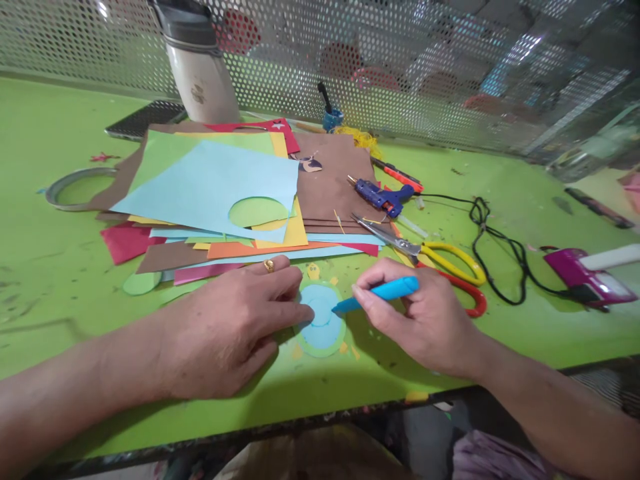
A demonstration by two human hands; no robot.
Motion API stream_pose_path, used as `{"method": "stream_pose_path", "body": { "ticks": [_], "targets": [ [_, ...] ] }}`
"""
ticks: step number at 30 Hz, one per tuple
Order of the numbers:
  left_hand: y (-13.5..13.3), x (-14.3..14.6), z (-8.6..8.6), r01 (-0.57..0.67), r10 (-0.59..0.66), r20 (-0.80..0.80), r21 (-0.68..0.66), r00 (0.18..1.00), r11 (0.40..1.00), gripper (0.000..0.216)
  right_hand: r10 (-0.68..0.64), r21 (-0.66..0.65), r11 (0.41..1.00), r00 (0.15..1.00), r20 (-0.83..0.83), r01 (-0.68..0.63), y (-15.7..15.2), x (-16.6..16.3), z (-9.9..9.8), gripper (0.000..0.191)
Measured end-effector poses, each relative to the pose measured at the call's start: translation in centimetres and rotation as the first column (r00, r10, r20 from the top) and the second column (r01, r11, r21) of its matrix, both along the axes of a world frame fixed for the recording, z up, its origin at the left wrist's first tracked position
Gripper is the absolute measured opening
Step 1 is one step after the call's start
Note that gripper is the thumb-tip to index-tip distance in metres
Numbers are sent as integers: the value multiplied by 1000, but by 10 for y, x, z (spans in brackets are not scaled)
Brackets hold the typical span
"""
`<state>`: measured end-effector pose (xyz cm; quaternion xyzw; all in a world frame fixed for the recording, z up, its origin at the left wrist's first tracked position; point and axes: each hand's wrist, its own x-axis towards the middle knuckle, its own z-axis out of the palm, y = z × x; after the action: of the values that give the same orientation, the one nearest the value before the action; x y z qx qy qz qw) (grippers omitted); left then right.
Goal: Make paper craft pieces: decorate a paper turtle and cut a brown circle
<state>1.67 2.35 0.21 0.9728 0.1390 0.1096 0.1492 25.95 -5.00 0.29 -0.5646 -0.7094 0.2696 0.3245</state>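
**Left hand pinning, right hand marking**

Left hand is lying flat at the lower centre of the frame, palm down and fingers spread. It is grasping nothing; its fingertips are pressing on the left edge of the blue paper disc. The right hand is closing thumb and fingers around a blue pen, with the tip touching the disc's upper right part. The disc is resting on the green table near its front edge, over a pale green shape with small yellow pieces beside it.

Judgement: the pinning fingers are sitting close to the pen tip, which is helping to keep thin paper from creeping. Pressure should be staying light and even, with the right hand's heel bearing on the table for a steady line, and the fingertips keeping clear of the stroke.

Scissors are lying just beyond the right hand. A glue gun and a stack of coloured paper are occupying the centre of the frame, well apart from the disc.
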Motion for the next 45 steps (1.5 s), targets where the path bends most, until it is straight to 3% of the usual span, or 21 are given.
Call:
{"method": "stream_pose_path", "body": {
  "ticks": [15,24,28,45],
  "targets": [
    [-1,0,4,-10,10,-35,-9,999,1000,35,-26,18,1000,999,27,26,2,1,-1,18],
    [-1,1,5,-10,11,-49,8,999,1000,35,-11,16,1000,998,-63,12,1,1,-2,16],
    [-1,0,5,-9,9,-51,7,999,1000,36,-53,74,995,991,-122,62,-1,3,1,18],
    [-1,0,5,-12,13,-53,7,998,1000,37,-78,109,991,997,-20,80,1,2,3,23]
  ]
}}
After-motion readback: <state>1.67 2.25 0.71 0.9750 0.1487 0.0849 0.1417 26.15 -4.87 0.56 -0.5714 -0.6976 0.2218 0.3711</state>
